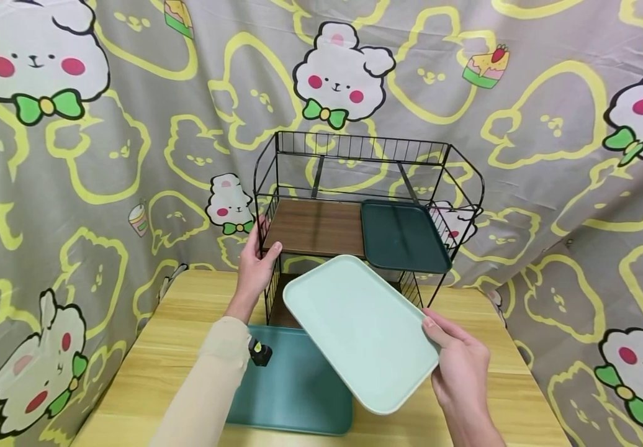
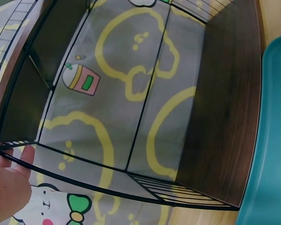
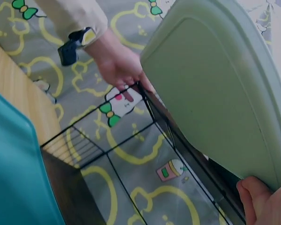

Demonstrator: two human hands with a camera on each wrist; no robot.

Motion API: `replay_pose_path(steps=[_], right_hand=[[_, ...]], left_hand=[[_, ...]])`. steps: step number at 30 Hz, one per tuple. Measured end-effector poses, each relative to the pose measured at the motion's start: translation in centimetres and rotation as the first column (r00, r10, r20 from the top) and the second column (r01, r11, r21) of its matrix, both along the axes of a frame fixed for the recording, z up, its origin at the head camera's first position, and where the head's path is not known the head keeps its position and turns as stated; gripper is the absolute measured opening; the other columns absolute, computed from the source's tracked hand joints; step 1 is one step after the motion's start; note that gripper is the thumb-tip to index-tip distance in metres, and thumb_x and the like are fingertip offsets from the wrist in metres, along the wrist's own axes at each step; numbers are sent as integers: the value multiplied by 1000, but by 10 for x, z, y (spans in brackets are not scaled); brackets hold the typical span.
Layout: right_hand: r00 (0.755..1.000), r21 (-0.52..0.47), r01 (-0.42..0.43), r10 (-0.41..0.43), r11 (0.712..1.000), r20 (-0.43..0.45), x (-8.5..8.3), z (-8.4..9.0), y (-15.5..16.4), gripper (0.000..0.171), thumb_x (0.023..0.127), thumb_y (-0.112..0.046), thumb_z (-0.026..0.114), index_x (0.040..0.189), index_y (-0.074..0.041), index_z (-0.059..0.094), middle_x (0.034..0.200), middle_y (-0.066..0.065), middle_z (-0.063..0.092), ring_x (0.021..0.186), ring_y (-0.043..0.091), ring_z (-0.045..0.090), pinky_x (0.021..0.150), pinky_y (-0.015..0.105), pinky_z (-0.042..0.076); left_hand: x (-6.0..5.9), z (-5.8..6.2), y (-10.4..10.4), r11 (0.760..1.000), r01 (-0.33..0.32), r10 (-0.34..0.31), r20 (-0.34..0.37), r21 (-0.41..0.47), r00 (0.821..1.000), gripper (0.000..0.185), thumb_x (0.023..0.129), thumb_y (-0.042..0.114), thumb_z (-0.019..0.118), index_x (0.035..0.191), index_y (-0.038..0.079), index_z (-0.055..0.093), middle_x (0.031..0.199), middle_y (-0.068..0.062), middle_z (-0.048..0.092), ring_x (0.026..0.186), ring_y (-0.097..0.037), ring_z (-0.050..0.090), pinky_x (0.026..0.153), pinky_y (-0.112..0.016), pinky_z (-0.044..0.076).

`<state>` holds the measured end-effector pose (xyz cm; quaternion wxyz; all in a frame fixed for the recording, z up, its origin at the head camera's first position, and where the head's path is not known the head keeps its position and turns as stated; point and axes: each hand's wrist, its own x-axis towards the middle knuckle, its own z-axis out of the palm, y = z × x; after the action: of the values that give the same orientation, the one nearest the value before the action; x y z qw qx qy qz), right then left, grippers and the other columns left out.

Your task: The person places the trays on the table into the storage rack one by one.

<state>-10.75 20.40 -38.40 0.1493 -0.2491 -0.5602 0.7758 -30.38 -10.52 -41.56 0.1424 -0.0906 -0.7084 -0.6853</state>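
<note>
A black wire rack with brown wooden shelves (image 1: 316, 226) stands on the table. My left hand (image 1: 257, 267) grips its left side at the upper shelf, thumb over the board's front corner and fingers round the outer wires. In my right hand (image 1: 458, 360) a pale mint tray (image 1: 360, 335) is pinched by its right edge, tilted in the air in front of the rack. The underside of this tray (image 3: 210, 93) faces the right wrist view. A dark green tray (image 1: 405, 236) lies on the right part of the upper shelf, its front edge jutting out past the board.
A larger teal tray (image 1: 293, 391) lies on the wooden table (image 1: 143, 372) before the rack, partly under the mint tray and left forearm. A small black device (image 1: 260, 352) is strapped at the left wrist. A patterned grey curtain (image 1: 187, 155) hangs behind and at both sides.
</note>
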Motion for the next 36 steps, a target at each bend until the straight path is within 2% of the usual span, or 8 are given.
replay_pose_path(steps=[9, 14, 17, 21, 26, 31, 36], right_hand=[[987, -56, 79, -86, 995, -138, -9, 9, -29, 20, 96, 1, 74, 96, -16, 85, 100, -5, 79, 96, 10, 77, 85, 28, 64], [978, -61, 128, -136, 990, -158, -15, 9, -42, 17, 95, 4, 73, 108, -3, 83, 99, -6, 80, 97, 10, 77, 87, 26, 64], [973, -64, 150, -158, 987, -169, -18, 10, -48, 21, 95, 4, 73, 116, 4, 79, 99, -7, 81, 99, 9, 76, 87, 24, 64], [965, -73, 169, -180, 983, -188, -22, 11, -56, 25, 95, 3, 74, 120, 8, 76, 100, -7, 81, 104, 10, 73, 86, 22, 63], [960, -67, 199, -208, 978, -187, -29, 12, -65, 27, 95, 2, 74, 121, 9, 76, 102, -5, 81, 109, 14, 72, 86, 21, 63], [960, -29, 218, -220, 975, -173, -37, 10, -71, 27, 95, -2, 76, 120, 7, 77, 107, 3, 79, 98, 12, 74, 82, 21, 64], [966, 92, 224, -208, 970, -153, -40, 9, -70, 26, 94, -6, 78, 118, 5, 79, 108, 10, 77, 89, 9, 71, 75, 18, 63]], left_hand=[[0, 1, -1, 1000, 13, -13, -7, 8, 1000, 70, 108, 12, 60, 170, 24, 28, 174, 6, 35, 163, -13, 29, 135, -39, 24], [-1, 0, -3, 1000, 19, -19, -8, 0, 1000, 69, 108, 12, 60, 170, 21, 29, 173, 5, 36, 162, -13, 29, 135, -40, 25], [-1, 1, -3, 1000, 20, -20, -6, -7, 1000, 68, 109, 13, 59, 170, 21, 29, 173, 4, 36, 162, -13, 30, 135, -41, 25], [-1, 1, -3, 1000, 21, -21, -7, -9, 1000, 68, 109, 12, 58, 170, 23, 29, 174, 2, 36, 163, -15, 29, 135, -42, 25], [-1, 1, -4, 1000, 13, -13, 1, -17, 1000, 67, 110, 14, 57, 169, 30, 30, 173, 2, 36, 163, -14, 29, 135, -42, 24], [-2, 1, -4, 999, -10, 11, 10, -40, 1000, 67, 110, 16, 58, 168, 34, 31, 172, 6, 38, 162, -13, 30, 135, -42, 25], [-2, 1, -4, 999, -9, 9, 0, -31, 1000, 67, 109, 15, 59, 169, 29, 32, 173, 3, 37, 163, -16, 30, 135, -45, 25]])
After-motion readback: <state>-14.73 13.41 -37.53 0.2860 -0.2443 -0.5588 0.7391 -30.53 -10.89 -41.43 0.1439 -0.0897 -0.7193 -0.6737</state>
